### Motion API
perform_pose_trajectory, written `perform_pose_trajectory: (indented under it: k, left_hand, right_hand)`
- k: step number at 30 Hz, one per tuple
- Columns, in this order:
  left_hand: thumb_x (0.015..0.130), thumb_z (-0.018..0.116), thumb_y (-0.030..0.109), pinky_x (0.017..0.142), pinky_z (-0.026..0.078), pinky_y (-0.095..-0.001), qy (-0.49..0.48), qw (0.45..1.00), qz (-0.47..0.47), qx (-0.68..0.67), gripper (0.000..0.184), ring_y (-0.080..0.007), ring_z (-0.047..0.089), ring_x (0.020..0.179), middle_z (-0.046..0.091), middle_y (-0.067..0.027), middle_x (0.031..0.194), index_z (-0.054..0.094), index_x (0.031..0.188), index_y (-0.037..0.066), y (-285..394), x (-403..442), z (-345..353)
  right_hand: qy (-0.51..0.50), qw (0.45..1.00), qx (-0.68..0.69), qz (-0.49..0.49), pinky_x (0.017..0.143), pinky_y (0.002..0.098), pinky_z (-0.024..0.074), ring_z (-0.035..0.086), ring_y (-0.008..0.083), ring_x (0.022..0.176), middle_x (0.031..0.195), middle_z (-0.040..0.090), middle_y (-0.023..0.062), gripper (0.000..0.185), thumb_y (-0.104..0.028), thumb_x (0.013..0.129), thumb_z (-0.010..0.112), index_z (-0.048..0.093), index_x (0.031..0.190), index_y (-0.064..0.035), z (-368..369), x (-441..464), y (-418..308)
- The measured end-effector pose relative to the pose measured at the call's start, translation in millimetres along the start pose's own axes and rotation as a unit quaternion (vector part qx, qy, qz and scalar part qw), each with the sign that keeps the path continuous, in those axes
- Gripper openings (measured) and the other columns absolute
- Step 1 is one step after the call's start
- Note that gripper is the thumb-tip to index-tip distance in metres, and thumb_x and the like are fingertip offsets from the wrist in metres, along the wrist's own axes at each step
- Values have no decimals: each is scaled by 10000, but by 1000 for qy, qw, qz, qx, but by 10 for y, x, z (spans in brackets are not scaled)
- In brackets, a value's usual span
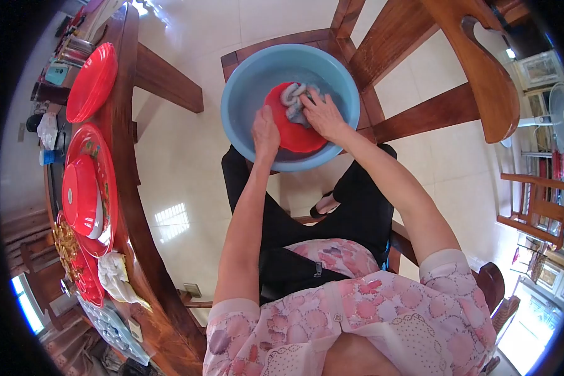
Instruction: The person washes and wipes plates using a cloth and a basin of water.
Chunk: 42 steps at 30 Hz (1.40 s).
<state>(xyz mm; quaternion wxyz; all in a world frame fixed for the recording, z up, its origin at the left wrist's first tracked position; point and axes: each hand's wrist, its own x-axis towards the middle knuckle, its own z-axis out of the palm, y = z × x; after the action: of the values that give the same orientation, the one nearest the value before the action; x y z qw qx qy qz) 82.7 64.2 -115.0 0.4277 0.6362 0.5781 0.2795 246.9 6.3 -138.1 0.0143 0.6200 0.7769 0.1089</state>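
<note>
A blue basin (232,94) stands on a wooden chair and holds water. Inside it is a red plate or shallow dish (294,139), tilted. My left hand (266,131) grips the dish at its left edge, the thumb on top. With its fingers on a grey, wet-looking cloth (297,111), my right hand (321,114) presses the cloth against the dish's red surface. The underside of the dish and the fingertips of my left hand are hidden.
Along the left, a wooden table (131,213) bears stacked red plates (94,81), a red bowl (80,195) on a patterned red tray (109,188), and a white cloth (114,276). A wooden chair back (492,81) rises at the upper right.
</note>
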Motion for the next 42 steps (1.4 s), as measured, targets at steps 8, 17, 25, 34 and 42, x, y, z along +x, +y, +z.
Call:
perform_pose_trajectory:
  k: [8, 17, 25, 34, 42]
  left_hand:
    - [953, 324, 420, 869, 397, -476, 51, 999, -5, -12, 537, -472, 523, 1003, 582, -306, 1030, 562, 1079, -45, -98, 19, 50]
    - [956, 234, 457, 956, 368, -418, -45, 983, -165, -67, 631, -410, 499, 1126, 574, -265, 1140, 528, 1206, -42, -226, 162, 68]
    - [963, 267, 413, 915, 395, -435, -9, 992, -119, -49, 594, -398, 527, 1093, 567, -273, 1143, 542, 1152, -78, -259, 156, 69]
    - [959, 287, 375, 950, 367, -429, 18, 995, -98, -5, 546, -421, 488, 1130, 548, -288, 1156, 564, 1116, -69, -201, 99, 61]
    - [956, 256, 446, 646, 506, -535, -91, 932, -303, -178, 500, -376, 538, 1026, 511, -156, 1215, 442, 1271, 104, -3, 47, 27]
  right_hand:
    - [-332, 903, 271, -2, 728, 433, 483, 590, 340, 953, 961, 615, 221, 265, -103, 704, 544, 630, 930, 6, -562, -3, -204]
    - [7, 897, 441, 35, 900, 421, 408, 493, 367, 1084, 1163, 512, 173, 269, -82, 757, 534, 611, 1014, -54, -102, 342, -474]
    - [16, 980, 182, 76, 806, 405, 474, 518, 323, 974, 1183, 512, 83, 280, -153, 843, 456, 627, 1060, -110, 87, 410, -369]
    - [-286, 941, 143, 113, 777, 405, 492, 602, 339, 935, 932, 664, 122, 202, -149, 776, 555, 673, 926, -83, -166, 202, -68]
    - [-34, 964, 149, 218, 782, 445, 485, 561, 379, 946, 1053, 564, 212, 358, -107, 749, 570, 570, 1105, -62, 169, 318, -160]
